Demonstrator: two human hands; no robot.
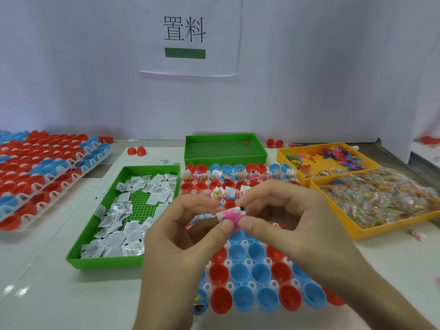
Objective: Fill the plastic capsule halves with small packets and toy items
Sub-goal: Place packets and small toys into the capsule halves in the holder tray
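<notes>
Both hands are held up close together over the middle of the shiny white table [47, 270]. The left hand [181, 234] and the right hand [285, 222] have bent fingers, and their thumbs and fingertips pinch one little bundle between them. The bundle is a small white packet [222, 214] and a spiky pink toy [232, 216].

Right under the hands sits a white holder tray [273, 284] made of bumpy plastic with round holes. Smooth red and blue capsule halves [240, 272] stand in it like little cups, open side up. The near cups look bare inside. The filled halves [238, 176] in the far rows have crinkly packets and bright bits poking out.

To the left is a long green tray [104, 260] with a dotted floor. It holds a messy pile of flat white packets [114, 217] with black print. Behind the holder is a second green tray [226, 160] with one tiny red thing in it. To the right, a yellow tray [309, 146] holds small bright plastic toys [333, 156]. Beside it, a bigger yellow tray [392, 226] is heaped with shiny clear bags of colored beads [381, 196].

Far left, stacked holders [47, 172] of red and blue halves lie in rows. A paper sign [190, 36] hangs on the white wall.
</notes>
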